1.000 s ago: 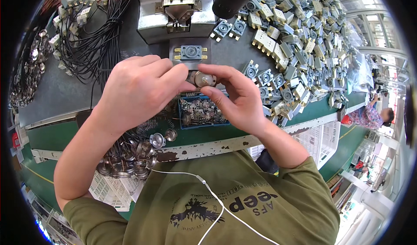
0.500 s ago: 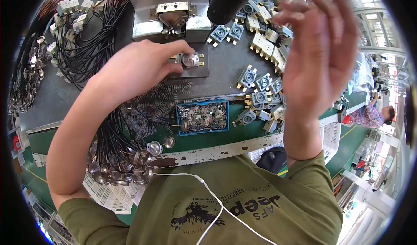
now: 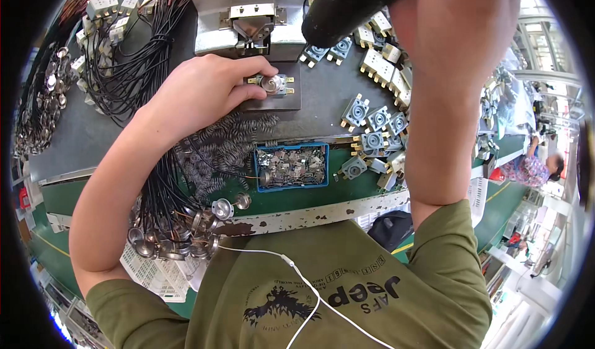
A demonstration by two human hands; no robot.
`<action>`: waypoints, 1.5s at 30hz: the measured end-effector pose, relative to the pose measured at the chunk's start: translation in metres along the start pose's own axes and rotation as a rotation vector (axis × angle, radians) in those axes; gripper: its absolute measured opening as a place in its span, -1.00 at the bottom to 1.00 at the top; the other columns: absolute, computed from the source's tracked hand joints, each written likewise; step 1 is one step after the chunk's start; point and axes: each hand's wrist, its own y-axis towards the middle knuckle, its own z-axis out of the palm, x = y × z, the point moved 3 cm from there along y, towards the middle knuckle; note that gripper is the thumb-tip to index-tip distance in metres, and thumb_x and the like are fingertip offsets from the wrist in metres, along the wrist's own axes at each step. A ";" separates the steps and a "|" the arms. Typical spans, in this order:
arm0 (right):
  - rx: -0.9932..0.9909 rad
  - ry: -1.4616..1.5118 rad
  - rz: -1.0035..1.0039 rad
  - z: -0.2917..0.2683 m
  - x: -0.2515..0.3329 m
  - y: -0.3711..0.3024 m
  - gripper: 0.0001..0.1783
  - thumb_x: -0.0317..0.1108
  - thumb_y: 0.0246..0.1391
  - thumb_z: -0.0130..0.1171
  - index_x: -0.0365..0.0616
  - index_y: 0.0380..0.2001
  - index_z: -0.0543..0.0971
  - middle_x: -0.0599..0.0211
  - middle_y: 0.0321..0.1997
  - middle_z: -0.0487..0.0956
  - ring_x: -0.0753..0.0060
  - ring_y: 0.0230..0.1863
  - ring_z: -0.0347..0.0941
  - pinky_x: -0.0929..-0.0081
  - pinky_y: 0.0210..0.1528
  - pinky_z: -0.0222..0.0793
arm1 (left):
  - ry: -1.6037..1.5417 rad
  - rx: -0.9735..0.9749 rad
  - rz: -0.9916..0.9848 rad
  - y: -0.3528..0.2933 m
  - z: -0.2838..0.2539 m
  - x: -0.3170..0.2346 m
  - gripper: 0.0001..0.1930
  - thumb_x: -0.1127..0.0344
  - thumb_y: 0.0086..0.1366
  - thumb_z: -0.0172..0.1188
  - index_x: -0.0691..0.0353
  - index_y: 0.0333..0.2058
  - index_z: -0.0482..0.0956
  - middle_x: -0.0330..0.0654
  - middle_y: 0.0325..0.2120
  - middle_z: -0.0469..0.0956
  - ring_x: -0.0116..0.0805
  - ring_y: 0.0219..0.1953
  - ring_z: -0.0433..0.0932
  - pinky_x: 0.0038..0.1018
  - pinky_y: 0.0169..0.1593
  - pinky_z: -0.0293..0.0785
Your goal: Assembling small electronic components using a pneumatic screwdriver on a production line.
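My left hand (image 3: 214,86) pinches a small switch block (image 3: 281,84) with a round metal cap between thumb and fingertips. The block rests on a steel plate (image 3: 291,103) in front of a metal press fixture (image 3: 253,24); brass tabs stick out from its sides. At the upper right, my right hand (image 3: 462,14) is raised against a thick black handle (image 3: 341,8). It appears closed around the handle's upper part, though most of its fingers are hidden or outside the picture.
Grey switch bodies (image 3: 373,141) and white blocks (image 3: 379,65) lie to the right. A blue tray (image 3: 291,188) holds small metal parts. Loose springs (image 3: 214,154), black cable bundles (image 3: 162,58) and round metal caps (image 3: 180,237) lie left. Another person (image 3: 527,166) is far right.
My right hand has moved up from open air to the black handle, which now leans further to the right. My left hand stays on the switch block, its thumb now closer against it.
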 end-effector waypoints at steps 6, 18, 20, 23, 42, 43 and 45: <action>0.041 0.079 0.012 0.022 0.027 -0.005 -0.61 -0.37 0.22 0.39 -0.26 0.00 0.46 0.27 -0.32 0.64 0.54 -0.44 0.58 0.58 -0.45 0.51 | 0.066 -0.006 0.034 -0.002 0.005 0.000 -0.73 0.08 0.40 0.20 -0.03 0.00 0.56 -0.17 -0.39 0.71 -0.06 -0.26 0.70 -0.16 -0.22 0.59; 0.072 0.202 -0.018 0.102 0.038 -0.023 -0.78 -0.49 0.14 0.45 -0.23 -0.28 0.55 0.40 -0.51 0.60 0.60 -0.61 0.52 0.61 -0.57 0.42 | 0.090 0.031 0.009 -0.005 0.007 -0.001 -0.70 0.08 0.40 0.21 -0.02 0.03 0.53 -0.14 -0.41 0.68 -0.06 -0.28 0.70 -0.15 -0.25 0.58; 0.082 0.216 -0.030 0.104 0.038 -0.023 -0.78 -0.49 0.15 0.44 -0.23 -0.26 0.55 0.39 -0.50 0.60 0.60 -0.59 0.53 0.62 -0.56 0.43 | 0.088 0.033 0.007 -0.004 0.008 -0.001 -0.69 0.07 0.40 0.20 -0.02 0.04 0.53 -0.15 -0.42 0.68 -0.05 -0.29 0.70 -0.15 -0.25 0.59; 0.028 0.208 -0.017 0.105 0.036 -0.025 -0.79 -0.51 0.15 0.43 -0.23 -0.26 0.55 0.39 -0.49 0.61 0.60 -0.59 0.53 0.62 -0.55 0.43 | 0.082 0.015 0.026 -0.004 0.009 0.001 -0.69 0.06 0.40 0.20 -0.03 0.04 0.53 -0.14 -0.44 0.68 -0.05 -0.29 0.70 -0.15 -0.26 0.59; 0.207 0.380 0.071 0.127 0.043 -0.024 -0.50 -0.57 0.09 0.45 -0.25 0.00 0.38 0.29 -0.31 0.63 0.52 -0.34 0.61 0.58 -0.31 0.58 | 0.092 -0.030 0.060 -0.004 0.006 -0.002 -0.72 0.12 0.37 0.23 0.01 0.00 0.56 -0.10 -0.47 0.66 -0.02 -0.30 0.68 -0.13 -0.27 0.55; 0.182 0.455 0.059 0.128 0.042 -0.025 -0.44 -0.60 0.10 0.42 -0.26 0.07 0.32 0.27 -0.29 0.62 0.49 -0.32 0.61 0.56 -0.30 0.59 | 0.092 -0.029 0.061 -0.005 0.007 0.000 -0.72 0.12 0.37 0.23 0.01 0.00 0.56 -0.10 -0.47 0.66 -0.02 -0.30 0.68 -0.13 -0.27 0.55; 0.180 0.445 0.063 0.124 0.045 -0.030 -0.46 -0.61 0.11 0.40 -0.27 0.07 0.34 0.26 -0.31 0.62 0.50 -0.35 0.61 0.56 -0.33 0.58 | 0.072 -0.068 0.072 -0.006 0.008 0.001 -0.71 0.11 0.37 0.23 -0.01 0.01 0.60 -0.10 -0.46 0.66 -0.02 -0.31 0.68 -0.13 -0.26 0.55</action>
